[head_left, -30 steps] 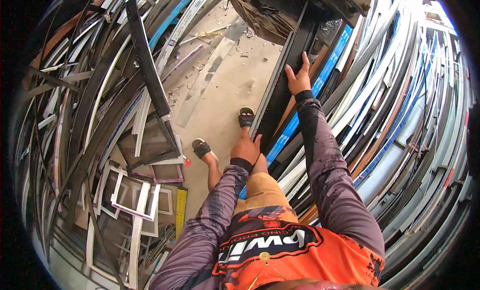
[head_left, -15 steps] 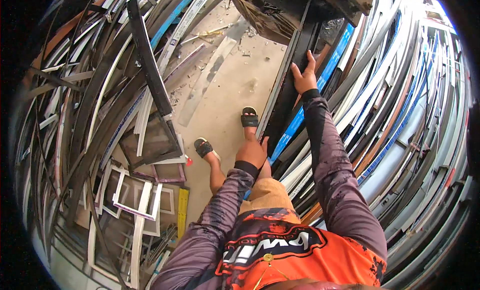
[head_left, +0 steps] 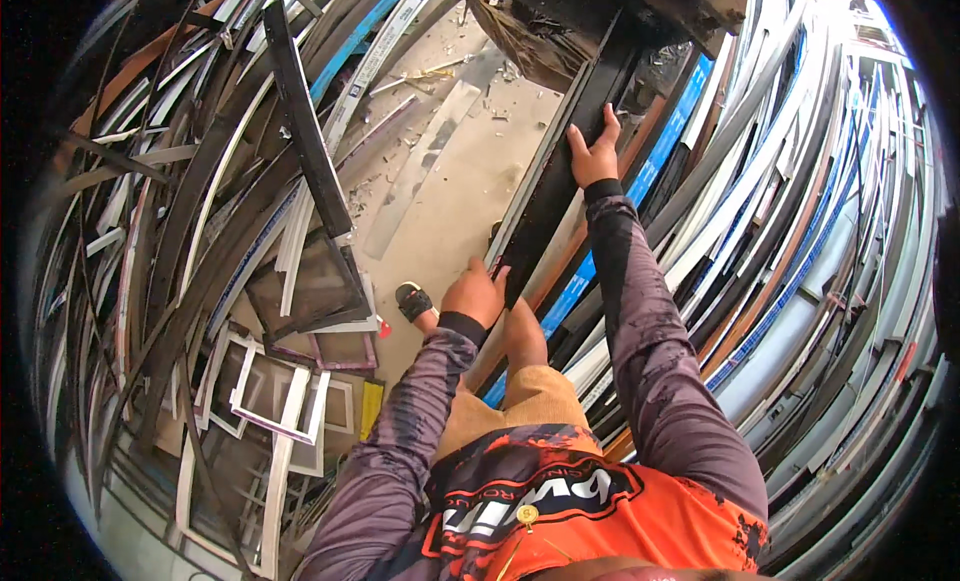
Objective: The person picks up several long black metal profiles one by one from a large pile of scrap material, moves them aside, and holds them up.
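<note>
A long black profile [head_left: 553, 193], seemingly a metal bar, slants from a dark gap at the top down toward my legs. My left hand [head_left: 474, 295] is closed around its near end, with the fingers partly hidden behind it. Farther up, my right hand [head_left: 596, 159] grips the same profile, its thumb and forefinger spread over the upper side and the other fingers out of sight. Just to the right of the profile runs a bright blue strip [head_left: 577, 284], partly covered by my right forearm.
Long profiles [head_left: 800, 181] in white, brown and grey are stacked on the right. More lie heaped on the left, with a black beam [head_left: 303, 121] across them. White frames [head_left: 290, 406] and a dark mesh frame [head_left: 300, 286] lie at lower left. Scraps litter the floor [head_left: 485, 146].
Both hands have shifted left, carrying the black profile away from the blue strip. Its near end now sits farther left, and one sandalled foot is mostly hidden behind it.
</note>
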A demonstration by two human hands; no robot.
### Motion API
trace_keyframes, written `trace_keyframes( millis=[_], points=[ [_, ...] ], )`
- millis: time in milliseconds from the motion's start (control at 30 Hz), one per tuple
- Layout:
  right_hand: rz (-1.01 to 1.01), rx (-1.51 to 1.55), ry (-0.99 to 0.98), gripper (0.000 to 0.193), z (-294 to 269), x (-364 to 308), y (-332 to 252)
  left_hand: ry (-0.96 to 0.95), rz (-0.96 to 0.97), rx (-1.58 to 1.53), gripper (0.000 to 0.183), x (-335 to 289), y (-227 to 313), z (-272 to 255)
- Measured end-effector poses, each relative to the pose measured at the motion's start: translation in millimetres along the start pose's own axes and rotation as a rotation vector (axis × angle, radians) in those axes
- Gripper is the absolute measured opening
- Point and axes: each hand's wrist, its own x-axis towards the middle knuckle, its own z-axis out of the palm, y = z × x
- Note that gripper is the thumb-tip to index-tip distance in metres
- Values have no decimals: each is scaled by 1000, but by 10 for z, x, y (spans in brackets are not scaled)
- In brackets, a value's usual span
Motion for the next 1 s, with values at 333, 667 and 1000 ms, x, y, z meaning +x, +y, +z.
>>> trace_keyframes(
  millis=[333,667,1000],
  points=[
    [76,-191,-40,89,3,107,-240,-77,115,-109,47,124,-158,-147],
    [26,-208,65,86,205,35,-280,-117,166,-75,50,356,-422,-190],
    [81,-240,64,88,200,-16,-341,-82,193,-100,48,406,-507,-235]
  ],
)
